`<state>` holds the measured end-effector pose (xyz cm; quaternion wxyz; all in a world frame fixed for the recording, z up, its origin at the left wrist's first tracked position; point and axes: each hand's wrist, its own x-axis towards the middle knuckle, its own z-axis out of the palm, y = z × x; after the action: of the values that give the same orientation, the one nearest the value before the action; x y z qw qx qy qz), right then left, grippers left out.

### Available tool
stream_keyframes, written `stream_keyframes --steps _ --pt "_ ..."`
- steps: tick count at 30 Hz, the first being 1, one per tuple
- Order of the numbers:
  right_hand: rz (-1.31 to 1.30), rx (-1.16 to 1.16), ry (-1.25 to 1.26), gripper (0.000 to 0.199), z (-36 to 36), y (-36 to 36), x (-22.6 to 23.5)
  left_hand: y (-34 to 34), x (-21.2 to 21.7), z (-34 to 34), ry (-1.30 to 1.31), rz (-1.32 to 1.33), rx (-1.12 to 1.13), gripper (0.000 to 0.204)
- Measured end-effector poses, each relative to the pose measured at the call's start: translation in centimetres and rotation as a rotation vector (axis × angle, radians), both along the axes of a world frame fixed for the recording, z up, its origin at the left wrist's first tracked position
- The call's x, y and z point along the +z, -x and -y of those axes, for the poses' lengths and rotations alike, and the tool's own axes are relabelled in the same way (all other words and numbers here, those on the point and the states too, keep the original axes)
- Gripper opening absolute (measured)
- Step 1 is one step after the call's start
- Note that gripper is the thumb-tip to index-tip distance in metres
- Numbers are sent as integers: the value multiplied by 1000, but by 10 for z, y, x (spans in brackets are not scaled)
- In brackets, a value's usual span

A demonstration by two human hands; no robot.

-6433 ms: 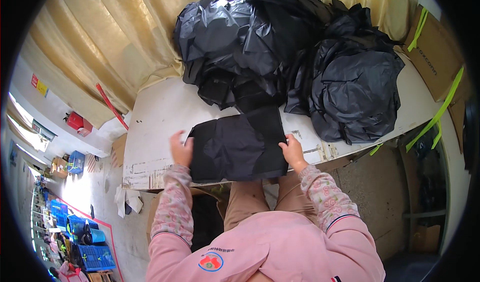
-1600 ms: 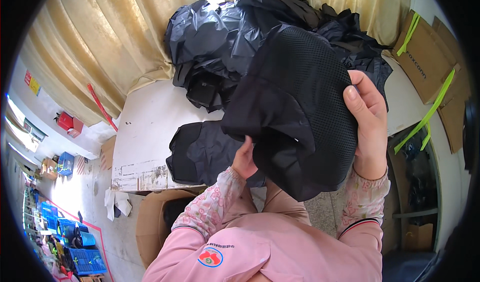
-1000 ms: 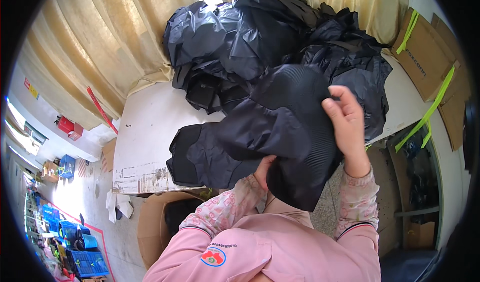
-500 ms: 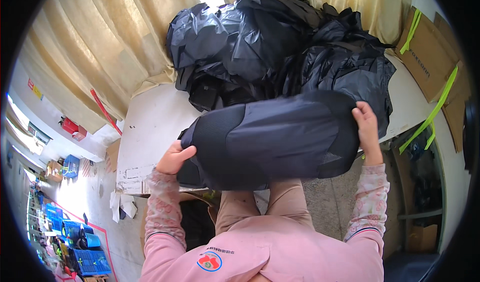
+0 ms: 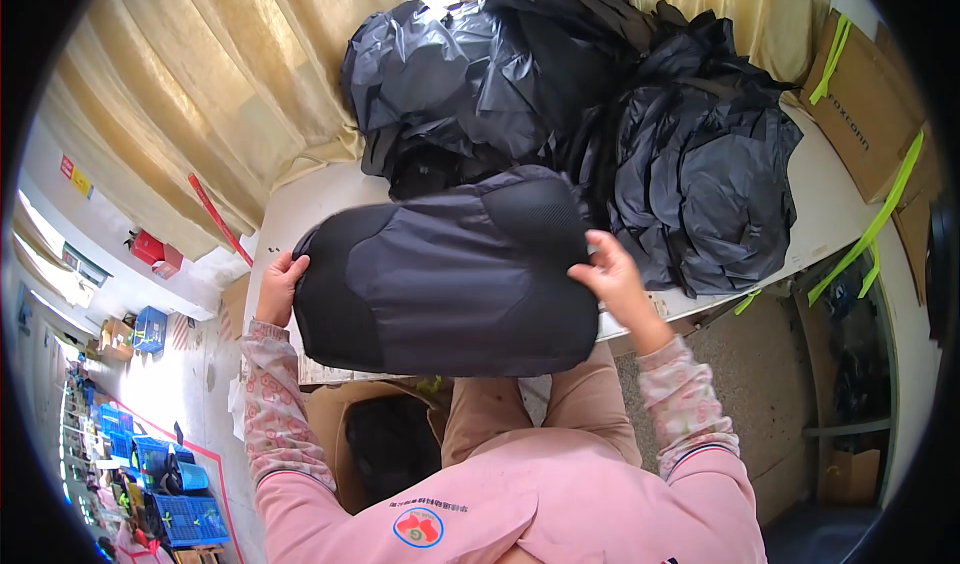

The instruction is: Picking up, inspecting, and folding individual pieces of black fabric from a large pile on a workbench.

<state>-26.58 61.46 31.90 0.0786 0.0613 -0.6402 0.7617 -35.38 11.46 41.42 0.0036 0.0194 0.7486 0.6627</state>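
Tan curtain [image 5: 210, 114], largest item, hangs in folds along the far side. White table [image 5: 320, 189] in front of it, near edge worn. Heap of glossy black sheeting [image 5: 440, 74] across the table's far part; layered black stack [image 5: 700, 184] just beside it, far right of the hands. Black fabric panel [image 5: 450, 264], rounded corners, textured darker ends, smoother middle: lies between the two hands at the table's near edge, overhanging it, spread broad face up; contact with tabletop cannot be told. Brown cardboard sheets [image 5: 865, 104] upright at far right. Open cardboard box [image 5: 335, 434] below the near edge, left of the person's legs, dark material inside. Blue crate [image 5: 190, 517] on the floor, near left. Left hand [image 5: 280, 289]: thumb and fingers closed on the panel's left edge. Right hand [image 5: 615, 279]: at the panel's right edge, thumb against it, fingers partly spread; firmness of hold cannot be told. Yellow-green strap [image 5: 890, 199] hangs at right.
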Motion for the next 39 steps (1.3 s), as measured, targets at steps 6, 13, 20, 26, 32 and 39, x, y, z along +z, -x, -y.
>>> stream_keyframes --steps 6,13,20,26,32,39 --pt "308 -203 -700 47 74 12 -138 23 -98 4 1226 -240 319 45" --pt "521 -66 -562 50 83 22 -105 -108 -150 -191 933 -499 -818 90" --pt "414 -233 -283 34 47 131 -119 -118 -179 -215 1203 -517 -900 99" --pt "50 -445 -147 14 5 137 -57 -110 -203 -210 952 -483 -809 85" --pt "-189 -968 -768 11 -120 60 -65 -92 -171 -220 642 -178 -782 77" --pt "228 -937 -1221 16 -204 22 -76 -119 -194 -233 1138 -406 -765 91"
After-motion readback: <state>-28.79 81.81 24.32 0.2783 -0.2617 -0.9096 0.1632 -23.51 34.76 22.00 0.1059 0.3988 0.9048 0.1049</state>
